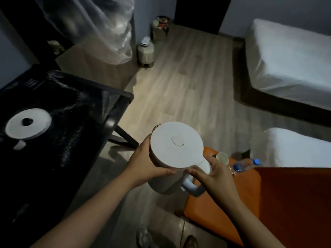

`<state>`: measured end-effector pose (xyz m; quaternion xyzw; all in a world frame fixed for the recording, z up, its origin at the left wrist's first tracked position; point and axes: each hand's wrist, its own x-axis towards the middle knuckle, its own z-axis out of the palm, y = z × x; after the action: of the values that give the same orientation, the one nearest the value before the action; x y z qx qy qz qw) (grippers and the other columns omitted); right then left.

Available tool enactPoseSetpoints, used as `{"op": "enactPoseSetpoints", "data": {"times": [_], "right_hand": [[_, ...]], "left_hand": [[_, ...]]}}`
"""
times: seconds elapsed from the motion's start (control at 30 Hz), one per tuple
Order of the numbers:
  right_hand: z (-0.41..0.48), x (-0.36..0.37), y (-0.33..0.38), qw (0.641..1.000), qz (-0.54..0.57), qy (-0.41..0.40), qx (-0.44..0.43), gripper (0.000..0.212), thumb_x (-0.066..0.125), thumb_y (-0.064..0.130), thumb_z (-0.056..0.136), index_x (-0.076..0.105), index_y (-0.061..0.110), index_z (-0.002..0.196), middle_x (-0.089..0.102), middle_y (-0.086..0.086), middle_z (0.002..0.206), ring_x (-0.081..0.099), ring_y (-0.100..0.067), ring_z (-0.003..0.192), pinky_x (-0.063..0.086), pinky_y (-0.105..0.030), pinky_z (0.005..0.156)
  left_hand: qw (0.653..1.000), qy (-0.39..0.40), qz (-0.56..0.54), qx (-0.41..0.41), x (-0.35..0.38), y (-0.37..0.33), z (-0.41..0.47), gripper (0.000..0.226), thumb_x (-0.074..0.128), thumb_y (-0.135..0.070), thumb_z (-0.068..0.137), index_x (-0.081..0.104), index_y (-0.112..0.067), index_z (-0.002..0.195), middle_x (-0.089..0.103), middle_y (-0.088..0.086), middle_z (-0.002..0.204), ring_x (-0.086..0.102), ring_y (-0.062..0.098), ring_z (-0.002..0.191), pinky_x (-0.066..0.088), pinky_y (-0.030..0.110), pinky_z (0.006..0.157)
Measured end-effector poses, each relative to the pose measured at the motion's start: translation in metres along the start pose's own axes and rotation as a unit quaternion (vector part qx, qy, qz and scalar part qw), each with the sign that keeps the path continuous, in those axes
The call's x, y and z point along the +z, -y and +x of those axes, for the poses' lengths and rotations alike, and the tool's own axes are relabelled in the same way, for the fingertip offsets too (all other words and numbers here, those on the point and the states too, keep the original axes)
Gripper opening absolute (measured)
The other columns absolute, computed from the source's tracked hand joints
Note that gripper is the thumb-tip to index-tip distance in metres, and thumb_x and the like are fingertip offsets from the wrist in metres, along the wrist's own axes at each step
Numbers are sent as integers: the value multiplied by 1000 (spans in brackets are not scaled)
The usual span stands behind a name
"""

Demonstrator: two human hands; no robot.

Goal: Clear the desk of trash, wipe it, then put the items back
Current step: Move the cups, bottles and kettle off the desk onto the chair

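Item: white lidded kettle (pixel 176 145), held in the air above the floor, between the dark worktop (pixel 75 111) on the left and the orange seat (pixel 215 208) on the right. We grip it with both hands: the left hand (pixel 145 167) wraps its fingers (pixel 146 142) round the body, and the right hand (pixel 217 173) closes on the top of the handle (pixel 191 187). We judge the step to be returning it to its round white base (pixel 27 123), which lies on the worktop well to the left. We should keep it level, lift it over the worktop's near edge and centre it on the base's middle socket. Beside the base lies a small white piece (pixel 19 145), which we cannot identify. Awaiting return on the seat: a cup (pixel 222 157) and a blue-capped bottle (pixel 246 164), near the right hand. Beyond: a full bin (pixel 160 28), a large jug (pixel 146 51), a sheer curtain (pixel 100 29) and a bed (pixel 286 59).
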<state>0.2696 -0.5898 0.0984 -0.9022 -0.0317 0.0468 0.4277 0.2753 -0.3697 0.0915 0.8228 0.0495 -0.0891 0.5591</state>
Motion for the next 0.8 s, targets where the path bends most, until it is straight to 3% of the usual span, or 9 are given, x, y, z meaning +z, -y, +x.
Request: {"op": "enactPoseSetpoints", "data": {"times": [0.13,0.23,0.37,0.47,0.63,0.8], "right_hand": [[-17,-39,-35,998,29,-48,29,21,72,44,74,59,30,81,65,6,79,63,-11,77,53,-21,65],[-29,-69,-69,994,43,-77,63,30,73,42,75,66,20,94,69,4,84,64,-8,79,51,-21,65],[-44,-108,-110,987,57,-114,96,16,76,35,78,61,31,82,63,9,71,61,0,73,45,-12,59],[-53,-138,-138,980,70,-139,124,23,79,28,76,57,33,77,62,12,71,58,8,77,44,-7,59],[-60,-173,-197,972,73,-142,171,23,79,28,75,57,32,79,61,13,74,57,11,79,45,-8,60],[-71,-192,-259,957,68,-145,240,25,79,37,73,55,34,80,59,19,75,58,7,75,46,-10,55]], "left_hand": [[997,66,21,33,52,-22,20,118,92,-41,47,22,-46,142,39,-26,134,37,2,126,39,29,103],[993,104,29,55,95,-41,32,115,93,-37,50,24,-48,141,41,-31,131,40,-2,123,40,21,97],[984,152,49,78,156,-62,46,112,92,-38,51,25,-48,140,43,-31,131,43,-3,119,39,9,88],[979,178,59,79,203,-72,57,111,93,-37,50,24,-52,136,43,-38,125,45,-8,113,38,0,79],[966,230,84,84,277,-81,76,111,93,-36,50,24,-46,136,43,-33,125,46,-12,111,38,-3,79],[954,273,96,75,345,-78,89,118,92,-46,46,25,-42,143,45,-22,137,45,2,126,45,30,103]]}}
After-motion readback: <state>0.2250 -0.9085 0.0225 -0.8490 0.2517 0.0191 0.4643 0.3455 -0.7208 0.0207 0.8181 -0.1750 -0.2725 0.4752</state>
